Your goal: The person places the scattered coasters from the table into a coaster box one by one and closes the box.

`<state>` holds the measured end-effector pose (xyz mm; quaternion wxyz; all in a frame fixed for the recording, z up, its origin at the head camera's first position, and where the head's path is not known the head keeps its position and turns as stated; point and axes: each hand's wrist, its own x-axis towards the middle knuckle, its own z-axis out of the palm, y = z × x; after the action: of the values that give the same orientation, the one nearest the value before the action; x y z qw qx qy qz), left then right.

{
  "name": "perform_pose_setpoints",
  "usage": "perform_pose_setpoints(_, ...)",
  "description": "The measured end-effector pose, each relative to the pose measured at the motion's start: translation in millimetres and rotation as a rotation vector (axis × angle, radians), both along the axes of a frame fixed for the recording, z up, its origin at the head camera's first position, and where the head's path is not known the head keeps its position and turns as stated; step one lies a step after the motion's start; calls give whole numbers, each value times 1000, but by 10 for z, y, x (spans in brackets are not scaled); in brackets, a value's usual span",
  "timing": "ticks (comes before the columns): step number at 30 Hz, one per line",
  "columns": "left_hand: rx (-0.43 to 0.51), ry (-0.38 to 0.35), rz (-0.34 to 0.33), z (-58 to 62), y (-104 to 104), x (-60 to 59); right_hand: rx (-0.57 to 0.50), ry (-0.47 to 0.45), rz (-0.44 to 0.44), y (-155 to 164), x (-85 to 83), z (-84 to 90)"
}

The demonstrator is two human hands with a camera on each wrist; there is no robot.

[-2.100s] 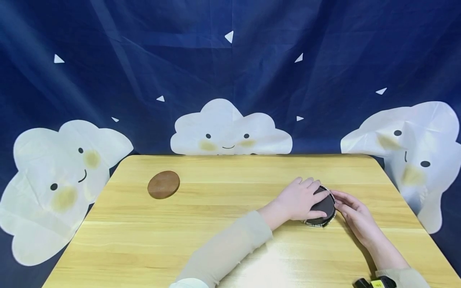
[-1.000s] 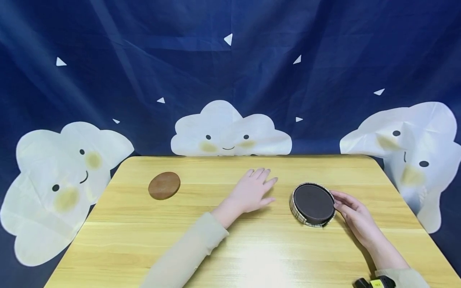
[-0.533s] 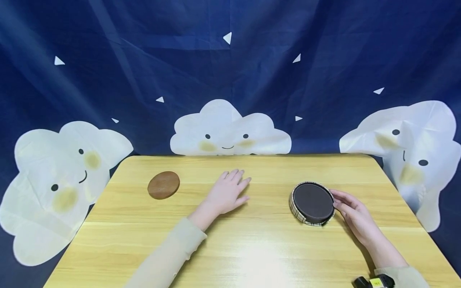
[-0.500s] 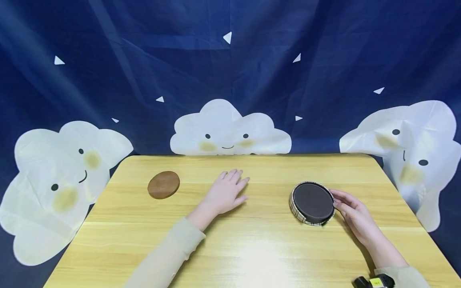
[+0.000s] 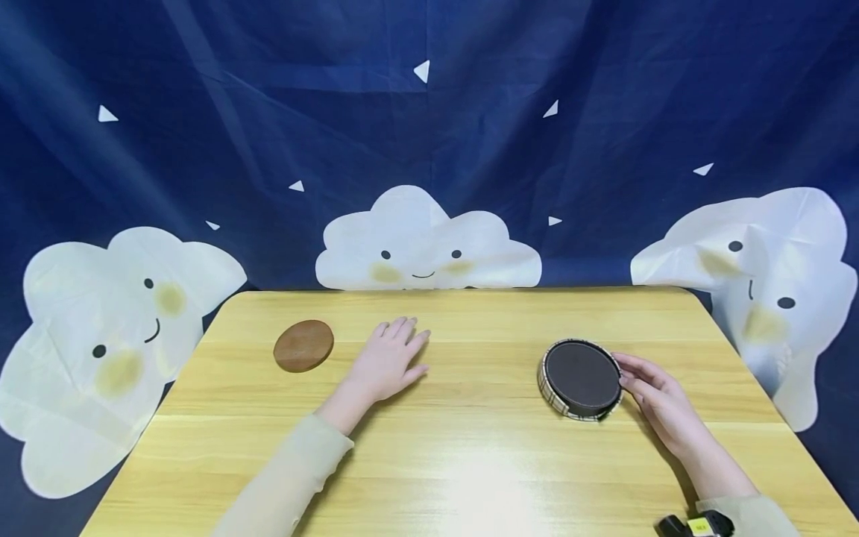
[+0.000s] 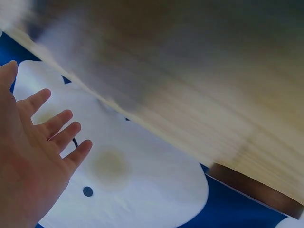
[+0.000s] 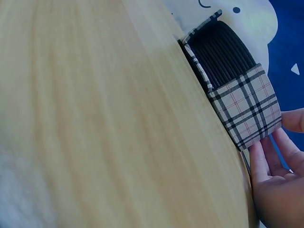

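Observation:
My left hand (image 5: 384, 364), fingers spread and palm down, is over the table just right of a round brown wooden coaster (image 5: 303, 346). It holds nothing. In the left wrist view the same hand (image 6: 38, 152) shows its palm, with the coaster's edge (image 6: 256, 190) at lower right. At the right, a round plaid coaster holder (image 7: 249, 107) stands on the table, filled with a stack of black coasters (image 5: 582, 377). Thumb and fingers of my right hand (image 5: 664, 403) hold the holder at its right rim. A gap in the plaid wall shows the stacked edges in the right wrist view.
The light wooden table (image 5: 470, 440) has rounded far corners. Behind it hangs a dark blue curtain (image 5: 429, 134) printed with white clouds. A small black device (image 5: 698, 524) with a yellow label is at my right wrist.
My left hand has come off the stack of black coasters and moved left across the table toward the brown coaster. My right hand stays at the holder, which has not moved.

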<state>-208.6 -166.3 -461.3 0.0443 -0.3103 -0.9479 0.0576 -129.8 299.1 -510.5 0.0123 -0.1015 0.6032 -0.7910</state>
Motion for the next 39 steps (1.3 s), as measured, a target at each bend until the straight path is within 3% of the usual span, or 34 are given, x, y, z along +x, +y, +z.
perform_pose_setpoints(13,1,-27,103,-21,-396,-9,-7,13,19,8,-2,0)
perform_pose_setpoints(32,14,67,188,-43,-895,-33,-6,21,13,14,1,-7)
perform_pose_setpoints(39,26,33,237,-30,-1043,-46,-8,12,6,5,-2,-4)
